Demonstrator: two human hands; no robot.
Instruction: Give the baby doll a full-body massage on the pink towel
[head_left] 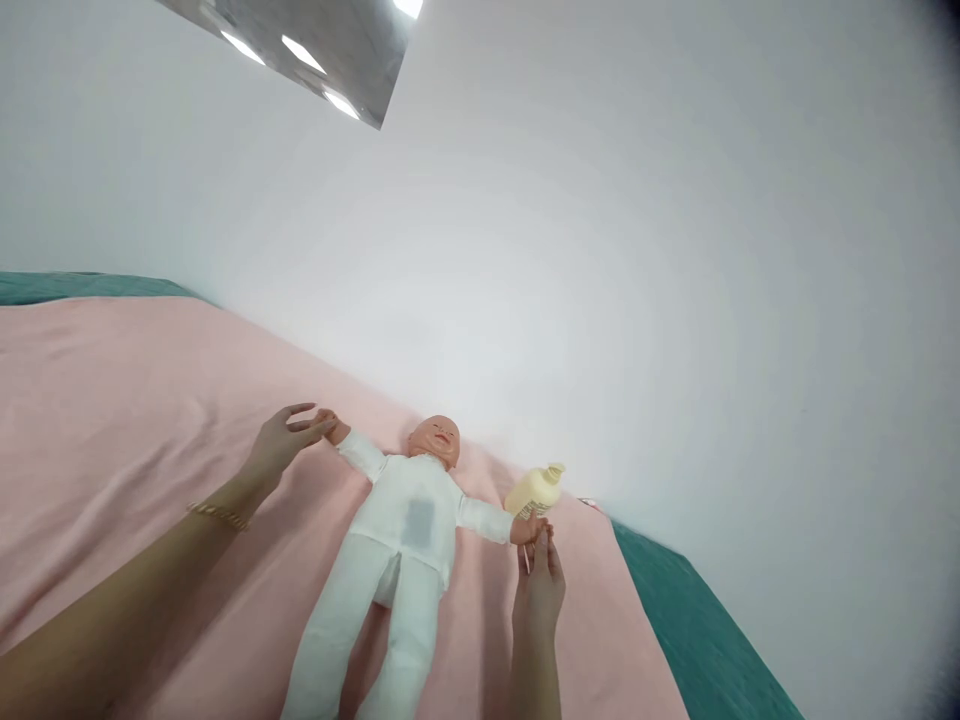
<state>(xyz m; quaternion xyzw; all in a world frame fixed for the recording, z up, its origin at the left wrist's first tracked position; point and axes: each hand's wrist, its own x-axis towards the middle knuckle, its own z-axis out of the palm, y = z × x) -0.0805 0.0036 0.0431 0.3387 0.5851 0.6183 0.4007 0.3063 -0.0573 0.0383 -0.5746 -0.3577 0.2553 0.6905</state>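
A baby doll (375, 520) with a white cloth body lies on its back, arms spread to both sides and head toward the wall. My left hand (283, 438), with a beaded bracelet at the wrist, pinches the doll's hand on the left side. On the other side my right hand (540, 585) grips the doll's other hand between thumb and fingers. Just behind that doll hand, a pale yellow pump bottle (534, 490) stands tilted near the wall. A grey patch marks the doll's chest. Its feet are cut off by the lower frame edge.
A pink cloth (135, 400) with creases covers most of the surface under the doll. Green surface (697, 620) shows past the cloth at the right and far left. A white wall (600, 250) rises behind, with a mirror-like panel (330, 50) high on it.
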